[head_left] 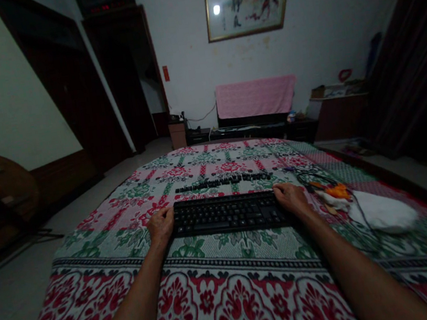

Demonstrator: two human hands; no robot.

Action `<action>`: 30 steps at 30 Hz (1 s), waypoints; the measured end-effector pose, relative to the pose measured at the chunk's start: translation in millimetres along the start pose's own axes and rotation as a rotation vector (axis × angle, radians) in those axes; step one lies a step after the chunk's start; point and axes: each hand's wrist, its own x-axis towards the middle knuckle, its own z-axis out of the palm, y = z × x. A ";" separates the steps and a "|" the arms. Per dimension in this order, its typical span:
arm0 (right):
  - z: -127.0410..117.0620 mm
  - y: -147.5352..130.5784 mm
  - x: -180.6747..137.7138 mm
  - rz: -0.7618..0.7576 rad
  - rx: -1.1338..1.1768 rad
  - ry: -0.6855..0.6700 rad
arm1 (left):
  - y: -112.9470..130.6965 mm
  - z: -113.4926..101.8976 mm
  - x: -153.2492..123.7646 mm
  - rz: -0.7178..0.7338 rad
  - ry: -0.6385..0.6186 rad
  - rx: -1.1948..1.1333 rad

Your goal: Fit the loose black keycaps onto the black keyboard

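Observation:
A black keyboard [227,214] lies flat on a patterned bedspread [223,285] of red, green and white flowers. My left hand [161,225] grips the keyboard's left end with curled fingers. My right hand [291,199] is closed on its right end. Just beyond the keyboard runs a row of loose black keycaps [222,182] laid out on the cloth.
To the right of the keyboard lie a white cloth [381,210], an orange object [337,191] and a black cable [311,178]. A pink-covered unit [255,98] stands against the far wall under a framed picture [248,4]. Dark wooden doors are at left.

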 end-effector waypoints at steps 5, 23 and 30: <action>-4.5 -12.3 -0.1 -0.046 0.034 0.021 | -1.8 0.2 1.1 -0.016 -0.006 0.004; 14.9 -93.4 9.9 -0.467 0.229 -0.240 | -5.3 4.7 22.1 0.035 -0.033 0.082; 17.7 -78.5 14.7 -0.419 0.258 -0.252 | 0.5 10.9 13.9 0.076 -0.095 -0.083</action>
